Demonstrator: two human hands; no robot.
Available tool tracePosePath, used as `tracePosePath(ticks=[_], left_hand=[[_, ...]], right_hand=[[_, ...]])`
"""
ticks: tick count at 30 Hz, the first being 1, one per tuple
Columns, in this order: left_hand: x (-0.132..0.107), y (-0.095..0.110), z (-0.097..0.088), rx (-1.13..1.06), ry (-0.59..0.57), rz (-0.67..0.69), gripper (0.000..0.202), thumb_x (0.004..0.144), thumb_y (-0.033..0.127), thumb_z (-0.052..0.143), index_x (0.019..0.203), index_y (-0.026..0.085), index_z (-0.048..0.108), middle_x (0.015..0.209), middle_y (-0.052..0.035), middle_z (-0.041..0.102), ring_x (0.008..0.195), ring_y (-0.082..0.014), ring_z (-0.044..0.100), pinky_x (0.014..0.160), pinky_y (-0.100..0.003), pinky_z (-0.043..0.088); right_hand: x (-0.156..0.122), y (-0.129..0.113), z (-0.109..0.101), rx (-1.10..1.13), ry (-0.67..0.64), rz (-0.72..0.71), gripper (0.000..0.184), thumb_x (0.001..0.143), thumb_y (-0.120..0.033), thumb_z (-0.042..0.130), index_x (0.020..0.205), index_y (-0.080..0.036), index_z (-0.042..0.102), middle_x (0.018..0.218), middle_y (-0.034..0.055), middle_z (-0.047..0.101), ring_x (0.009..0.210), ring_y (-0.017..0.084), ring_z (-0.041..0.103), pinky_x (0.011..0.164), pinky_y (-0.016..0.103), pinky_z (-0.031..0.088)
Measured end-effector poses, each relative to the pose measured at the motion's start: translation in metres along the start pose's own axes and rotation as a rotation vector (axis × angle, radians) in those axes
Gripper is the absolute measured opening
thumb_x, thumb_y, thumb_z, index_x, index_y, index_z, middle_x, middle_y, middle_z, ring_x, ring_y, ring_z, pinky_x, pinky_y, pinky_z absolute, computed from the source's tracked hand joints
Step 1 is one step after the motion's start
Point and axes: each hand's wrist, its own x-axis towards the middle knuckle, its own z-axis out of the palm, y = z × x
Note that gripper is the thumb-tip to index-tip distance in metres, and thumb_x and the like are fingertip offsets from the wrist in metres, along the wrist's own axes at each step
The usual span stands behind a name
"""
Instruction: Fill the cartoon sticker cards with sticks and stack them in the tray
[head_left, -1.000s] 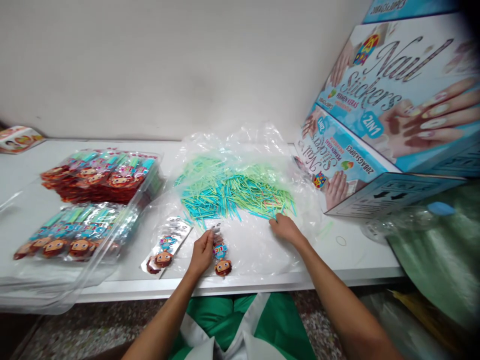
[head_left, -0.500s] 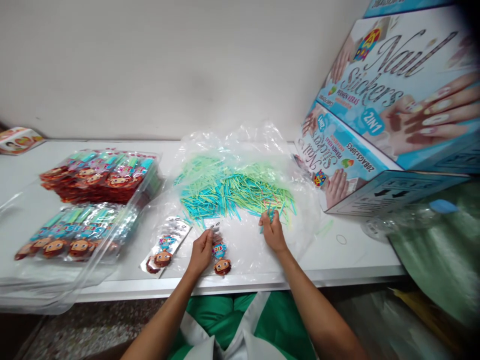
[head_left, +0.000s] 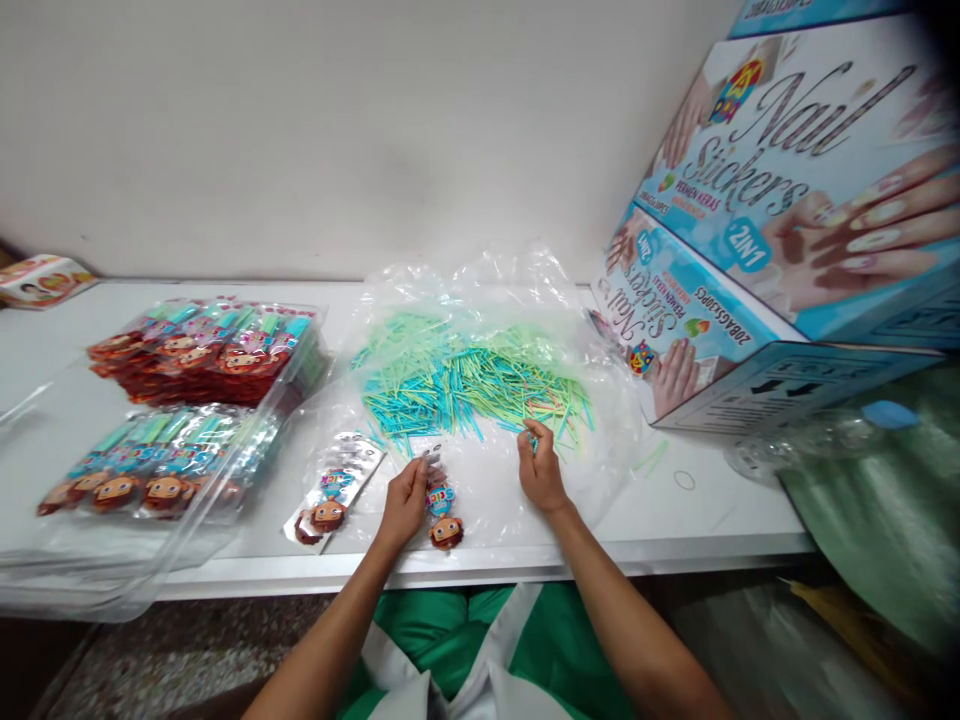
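My left hand [head_left: 405, 500] is closed on a small clear packet with a monkey-face card [head_left: 442, 512], near the table's front edge. My right hand [head_left: 538, 468] pinches a few thin blue-green sticks [head_left: 535, 438] at the near edge of a big loose pile of blue and green sticks [head_left: 465, 382]. The pile lies on a spread clear plastic bag [head_left: 495, 290]. Another monkey-face packet [head_left: 330, 492] lies flat just left of my left hand.
Two clear bags of stacked packets lie at the left, one with red packets [head_left: 202, 350] and one with teal packets [head_left: 150, 465]. Big "Nail Stickers" cartons [head_left: 765, 230] stand at the right. A small box [head_left: 41, 280] rests at the far left. The white table's front edge [head_left: 675, 555] is close.
My right hand has come in from the right edge of the pile toward the middle and now pinches a few sticks. My left hand has stayed on its packet.
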Motion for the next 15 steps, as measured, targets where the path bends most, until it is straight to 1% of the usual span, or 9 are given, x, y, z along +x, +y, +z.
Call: tracePosePath(ticks=[2, 4, 7, 9, 10, 12, 13, 15], left_hand=[[0.000, 0.001, 0.000, -0.004, 0.005, 0.002, 0.036, 0.086, 0.045, 0.041, 0.083, 0.015, 0.061, 0.075, -0.0036, 0.065, 0.072, -0.0159, 0.062, 0.069, -0.026, 0.046], [0.000, 0.002, 0.000, -0.002, 0.004, 0.008, 0.035, 0.086, 0.044, 0.041, 0.083, 0.015, 0.061, 0.075, -0.0038, 0.065, 0.072, -0.0159, 0.062, 0.069, -0.027, 0.047], [0.000, 0.002, 0.000, -0.008, -0.006, 0.006, 0.035, 0.087, 0.043, 0.041, 0.083, 0.014, 0.061, 0.079, -0.0046, 0.066, 0.073, -0.0159, 0.062, 0.070, -0.027, 0.047], [0.000, 0.001, 0.001, -0.010, -0.007, 0.008, 0.035, 0.087, 0.042, 0.040, 0.083, 0.014, 0.061, 0.080, -0.0047, 0.066, 0.074, -0.0159, 0.062, 0.070, -0.027, 0.047], [0.000, 0.000, 0.001, -0.008, -0.006, 0.011, 0.035, 0.087, 0.042, 0.039, 0.084, 0.014, 0.061, 0.079, -0.0045, 0.066, 0.074, -0.0159, 0.062, 0.071, -0.027, 0.047], [0.000, -0.001, 0.001, -0.001, -0.004, 0.016, 0.035, 0.088, 0.042, 0.039, 0.084, 0.015, 0.061, 0.077, -0.0039, 0.065, 0.074, -0.0159, 0.061, 0.070, -0.027, 0.047], [0.000, -0.001, 0.001, 0.001, -0.005, 0.017, 0.035, 0.088, 0.042, 0.039, 0.085, 0.015, 0.061, 0.076, -0.0036, 0.065, 0.074, -0.0159, 0.061, 0.070, -0.027, 0.047], [0.000, -0.001, 0.001, 0.006, -0.004, 0.020, 0.035, 0.087, 0.043, 0.039, 0.084, 0.015, 0.060, 0.076, -0.0034, 0.065, 0.074, -0.0160, 0.061, 0.071, -0.027, 0.046]], right_hand=[[-0.001, 0.002, 0.001, -0.026, -0.048, -0.062, 0.034, 0.091, -0.031, 0.035, 0.121, -0.015, 0.038, 0.112, 0.0146, 0.054, 0.100, 0.019, 0.053, 0.087, 0.036, 0.042], [-0.004, 0.004, 0.002, -0.033, -0.100, -0.070, 0.038, 0.091, -0.029, 0.035, 0.126, -0.014, 0.036, 0.111, 0.0145, 0.053, 0.101, 0.019, 0.054, 0.088, 0.036, 0.042], [-0.009, 0.005, 0.001, -0.005, -0.129, -0.042, 0.047, 0.091, -0.029, 0.035, 0.135, -0.013, 0.025, 0.106, 0.0118, 0.054, 0.102, 0.018, 0.053, 0.090, 0.035, 0.041], [-0.010, 0.004, 0.001, 0.025, -0.131, 0.010, 0.051, 0.091, -0.029, 0.034, 0.138, -0.014, 0.020, 0.098, 0.0084, 0.057, 0.094, 0.017, 0.056, 0.086, 0.034, 0.042], [-0.009, 0.004, 0.000, 0.035, -0.120, 0.051, 0.051, 0.091, -0.031, 0.035, 0.137, -0.014, 0.022, 0.092, 0.0063, 0.058, 0.087, 0.016, 0.057, 0.082, 0.032, 0.044], [-0.005, 0.001, -0.002, 0.043, -0.050, 0.147, 0.050, 0.089, -0.034, 0.040, 0.133, -0.014, 0.032, 0.078, 0.0019, 0.057, 0.072, 0.014, 0.056, 0.073, 0.029, 0.045], [-0.002, -0.001, -0.003, 0.048, 0.005, 0.182, 0.049, 0.087, -0.036, 0.043, 0.130, -0.013, 0.037, 0.073, -0.0001, 0.055, 0.066, 0.014, 0.054, 0.070, 0.028, 0.045], [0.004, -0.004, -0.005, 0.065, 0.127, 0.208, 0.046, 0.084, -0.039, 0.049, 0.123, -0.014, 0.044, 0.067, -0.0024, 0.052, 0.062, 0.013, 0.051, 0.068, 0.026, 0.044]])
